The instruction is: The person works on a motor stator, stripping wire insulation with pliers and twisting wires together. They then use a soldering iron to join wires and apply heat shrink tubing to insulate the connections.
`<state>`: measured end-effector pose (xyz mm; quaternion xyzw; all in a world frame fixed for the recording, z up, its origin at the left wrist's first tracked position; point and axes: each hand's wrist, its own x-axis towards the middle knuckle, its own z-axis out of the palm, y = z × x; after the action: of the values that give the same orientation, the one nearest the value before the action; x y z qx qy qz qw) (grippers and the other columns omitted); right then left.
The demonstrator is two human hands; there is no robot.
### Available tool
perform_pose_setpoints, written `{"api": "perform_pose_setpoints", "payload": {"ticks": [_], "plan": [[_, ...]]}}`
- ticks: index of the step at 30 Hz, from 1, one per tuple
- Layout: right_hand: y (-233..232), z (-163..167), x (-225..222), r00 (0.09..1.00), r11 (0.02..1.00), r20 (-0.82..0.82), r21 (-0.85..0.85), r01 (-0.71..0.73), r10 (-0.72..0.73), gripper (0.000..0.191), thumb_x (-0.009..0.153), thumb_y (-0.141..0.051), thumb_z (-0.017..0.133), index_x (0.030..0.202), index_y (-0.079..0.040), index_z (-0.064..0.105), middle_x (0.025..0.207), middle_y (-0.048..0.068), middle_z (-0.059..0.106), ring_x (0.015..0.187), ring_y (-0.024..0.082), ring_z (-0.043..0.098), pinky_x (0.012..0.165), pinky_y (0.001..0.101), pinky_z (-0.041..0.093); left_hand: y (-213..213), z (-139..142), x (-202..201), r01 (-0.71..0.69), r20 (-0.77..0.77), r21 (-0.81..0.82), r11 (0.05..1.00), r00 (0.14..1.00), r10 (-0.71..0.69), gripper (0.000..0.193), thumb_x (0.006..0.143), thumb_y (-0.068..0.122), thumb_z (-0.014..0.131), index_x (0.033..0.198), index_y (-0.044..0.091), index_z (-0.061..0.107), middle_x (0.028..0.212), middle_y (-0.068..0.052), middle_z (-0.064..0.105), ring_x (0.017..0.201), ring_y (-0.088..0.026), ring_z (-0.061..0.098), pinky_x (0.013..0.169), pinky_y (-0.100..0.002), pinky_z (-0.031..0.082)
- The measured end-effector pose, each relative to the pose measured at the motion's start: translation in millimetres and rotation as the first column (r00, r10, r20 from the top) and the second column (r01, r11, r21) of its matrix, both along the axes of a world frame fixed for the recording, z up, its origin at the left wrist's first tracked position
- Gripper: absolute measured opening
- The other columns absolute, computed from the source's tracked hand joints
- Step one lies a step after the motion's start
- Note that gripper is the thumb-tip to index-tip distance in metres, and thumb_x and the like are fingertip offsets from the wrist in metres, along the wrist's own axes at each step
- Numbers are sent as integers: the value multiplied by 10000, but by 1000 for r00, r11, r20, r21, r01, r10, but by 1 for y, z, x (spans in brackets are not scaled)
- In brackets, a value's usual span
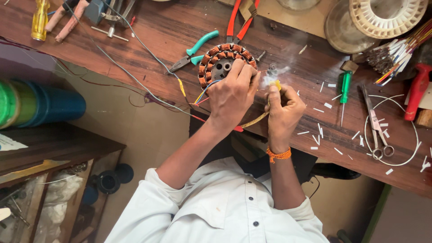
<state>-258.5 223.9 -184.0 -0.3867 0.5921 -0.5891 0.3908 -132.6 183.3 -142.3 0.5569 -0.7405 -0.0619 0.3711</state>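
Observation:
A round motor stator (221, 61) with copper coils lies on the wooden workbench (171, 31). My left hand (231, 96) rests on its near edge, fingers closed on thin wires coming off the windings. My right hand (282, 108) is just to the right, gripping a yellow-handled soldering tool (258, 118) whose tip meets the wires. A wisp of smoke (276, 72) rises there. Coloured lead wires (202, 94) run out from under my left hand.
Teal-handled pliers (195, 51) and orange-handled pliers (238, 20) lie beyond the stator. To the right lie a green screwdriver (345, 87), scissors (375, 126), a white wire loop (411, 135), sleeve cuttings, a wire bundle (396, 54) and a red tool (416, 90). Spools (387, 15) sit far right.

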Motion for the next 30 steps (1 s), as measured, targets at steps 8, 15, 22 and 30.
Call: {"api": "perform_pose_setpoints", "payload": {"ticks": [8,15,22,30], "plan": [[0,5,0,998,999,-54,38,18,-16,185,1027,-145,672,992,31,718,780,-3,648,603,36,561,517,203,422,0,0,-1,-16,9,-2,1000,1000,16,206,984,247,713,888,101,604,959,-35,606,657,-265,680,559,-393,502],[0,7,1,999,999,-34,49,-5,6,185,1034,-151,668,992,25,710,781,-3,648,599,38,559,519,203,419,0,0,0,-16,12,-19,1000,1000,16,199,981,246,716,892,102,610,957,-32,607,654,-257,679,556,-384,500],[0,6,0,998,1000,-68,23,-13,14,199,1044,-162,662,972,18,705,772,-5,651,601,38,565,524,204,427,1,0,0,-5,20,-15,1000,1000,6,208,993,240,712,889,95,605,958,-30,611,649,-252,676,558,-375,502],[-1,6,1,997,1000,-74,27,3,-1,198,1040,-161,674,957,17,702,766,-6,644,600,35,556,528,202,430,0,0,0,-8,32,-11,1000,999,8,199,959,231,709,888,84,594,977,-37,616,655,-252,682,547,-376,500]]}}
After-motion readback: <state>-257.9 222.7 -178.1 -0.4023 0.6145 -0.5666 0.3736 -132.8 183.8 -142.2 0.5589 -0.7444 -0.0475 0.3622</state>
